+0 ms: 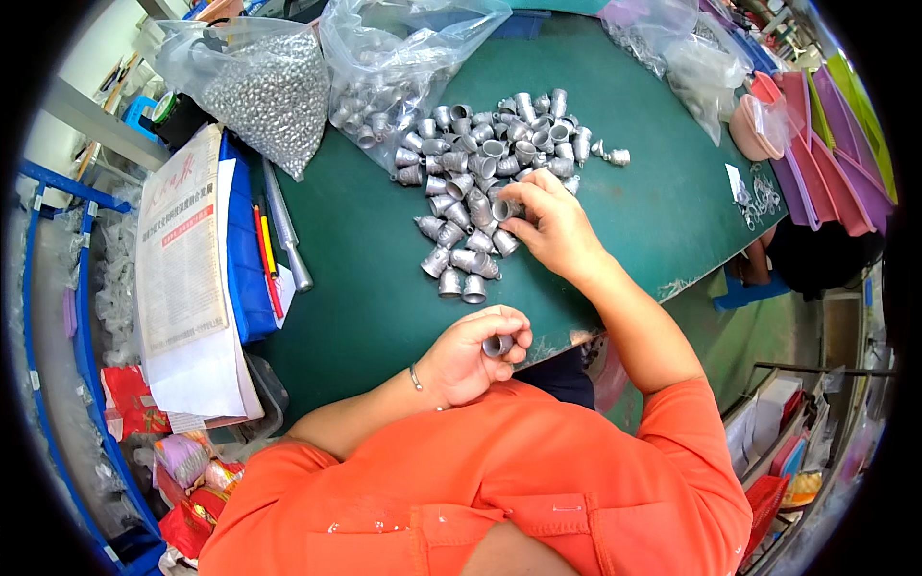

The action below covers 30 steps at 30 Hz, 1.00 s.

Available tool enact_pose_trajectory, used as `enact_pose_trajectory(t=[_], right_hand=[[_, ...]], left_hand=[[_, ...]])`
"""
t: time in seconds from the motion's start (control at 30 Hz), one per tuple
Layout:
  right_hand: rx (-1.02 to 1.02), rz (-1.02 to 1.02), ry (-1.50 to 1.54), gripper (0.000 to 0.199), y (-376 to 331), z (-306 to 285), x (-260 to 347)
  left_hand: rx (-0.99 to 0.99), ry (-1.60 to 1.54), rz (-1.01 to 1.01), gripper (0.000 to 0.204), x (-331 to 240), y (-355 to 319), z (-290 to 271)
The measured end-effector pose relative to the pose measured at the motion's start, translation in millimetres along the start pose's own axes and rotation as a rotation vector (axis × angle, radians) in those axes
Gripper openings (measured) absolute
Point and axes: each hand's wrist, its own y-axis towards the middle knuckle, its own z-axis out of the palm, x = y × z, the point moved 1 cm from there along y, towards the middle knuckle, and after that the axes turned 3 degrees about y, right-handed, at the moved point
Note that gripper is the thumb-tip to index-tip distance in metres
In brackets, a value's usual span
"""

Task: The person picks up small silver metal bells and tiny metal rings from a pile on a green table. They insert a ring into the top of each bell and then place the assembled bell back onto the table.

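Observation:
A pile of small silver bell-shaped metal caps (485,163) lies on the green table (375,288). My right hand (552,226) reaches into the near side of the pile and pinches one cap (503,208) between thumb and fingers. My left hand (475,350) is held close to my chest at the table's front edge, fingers curled around another silver cap (497,346). Both forearms are bare below orange sleeves.
Two clear plastic bags, one of tiny silver parts (264,91) and one of more caps (384,67), sit at the back left. A newspaper (182,259) on blue folders, red and yellow pencils (267,254) and a metal tube (286,230) lie left. Pink and purple trays (826,154) stand right.

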Motion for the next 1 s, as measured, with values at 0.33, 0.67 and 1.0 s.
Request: enact_pose_trajectory(t=[0.33,0.67,1.0], right_hand=[[-0.003,0.001,0.691,0.035,-20,-15,-3],[0.126,0.594,1.892,0.028,-42,-14,3],[0.176,0.226,0.352,0.013,-42,-17,27]], left_hand=[[0.014,-0.024,0.009,0.007,-1,-1,-1],[-0.001,-0.019,-0.001,0.009,-1,0,1],[-0.076,-0.101,-0.012,0.030,-3,1,3]])
